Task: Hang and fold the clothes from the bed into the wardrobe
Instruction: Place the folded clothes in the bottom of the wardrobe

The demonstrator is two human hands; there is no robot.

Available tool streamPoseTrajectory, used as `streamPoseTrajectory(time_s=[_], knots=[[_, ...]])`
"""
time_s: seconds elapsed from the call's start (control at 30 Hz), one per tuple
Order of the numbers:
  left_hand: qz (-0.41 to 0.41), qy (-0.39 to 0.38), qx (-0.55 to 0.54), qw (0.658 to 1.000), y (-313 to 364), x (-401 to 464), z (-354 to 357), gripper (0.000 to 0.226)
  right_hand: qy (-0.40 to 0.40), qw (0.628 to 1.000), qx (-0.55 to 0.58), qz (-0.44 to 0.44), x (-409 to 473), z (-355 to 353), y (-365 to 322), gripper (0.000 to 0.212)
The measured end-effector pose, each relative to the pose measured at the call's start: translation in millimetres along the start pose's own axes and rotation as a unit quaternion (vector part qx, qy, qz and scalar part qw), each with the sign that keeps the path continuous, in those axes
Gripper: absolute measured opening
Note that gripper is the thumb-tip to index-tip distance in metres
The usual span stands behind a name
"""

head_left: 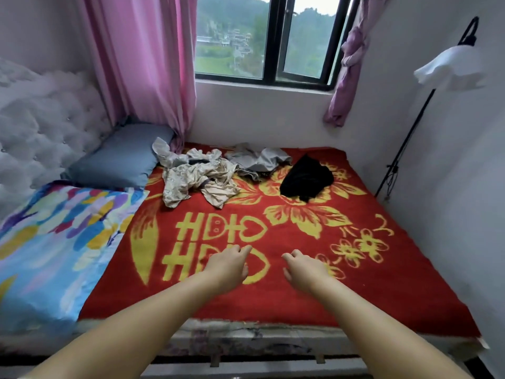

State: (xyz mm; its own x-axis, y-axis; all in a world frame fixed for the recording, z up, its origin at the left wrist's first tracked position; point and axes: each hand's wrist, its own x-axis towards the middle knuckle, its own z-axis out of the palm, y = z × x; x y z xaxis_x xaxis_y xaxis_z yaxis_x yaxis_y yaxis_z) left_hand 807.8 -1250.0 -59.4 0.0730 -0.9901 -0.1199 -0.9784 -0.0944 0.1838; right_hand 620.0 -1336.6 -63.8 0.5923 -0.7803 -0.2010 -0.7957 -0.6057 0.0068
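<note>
Left hand (228, 265) and right hand (306, 266) low in the centre of the frame, both stretched out over the red blanket (382, 283), fingers loosely curled, grasping nothing. Further up, well apart from both hands: beige patterned garment (196, 179) crumpled left of centre, grey garment (257, 160) just beside it on the right, black garment (306, 179) right of centre. Blue pillow (117, 160) at middle left, colourful quilt (54, 242) at lower left. Window (267, 36) at top centre.
</note>
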Motion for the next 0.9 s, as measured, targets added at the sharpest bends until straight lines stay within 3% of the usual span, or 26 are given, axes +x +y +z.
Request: streamPoseTrajectory(time_s=[0.2,0.43,0.73,0.9], knots=[[0.018,-0.017,0.007,1.0,-0.9,138.0,-24.2,0.056,0.005,0.997,0.037,0.073,80.4,-21.6,69.3,0.037],[0.027,-0.057,-0.02,0.998,28.6,249.5,25.3,0.057,-0.014,0.993,0.056,0.103,160.4,-4.3,157.4,0.037],[-0.061,-0.091,-0.076,0.991,62.6,427.0,82.0,0.052,-0.077,0.988,0.109,0.082,324.5,50.9,280.3,0.039],[-0.081,-0.117,-0.095,0.985,60.6,508.7,129.9,0.05,-0.11,0.976,0.158,0.098,408.2,113.8,311.2,0.039]])
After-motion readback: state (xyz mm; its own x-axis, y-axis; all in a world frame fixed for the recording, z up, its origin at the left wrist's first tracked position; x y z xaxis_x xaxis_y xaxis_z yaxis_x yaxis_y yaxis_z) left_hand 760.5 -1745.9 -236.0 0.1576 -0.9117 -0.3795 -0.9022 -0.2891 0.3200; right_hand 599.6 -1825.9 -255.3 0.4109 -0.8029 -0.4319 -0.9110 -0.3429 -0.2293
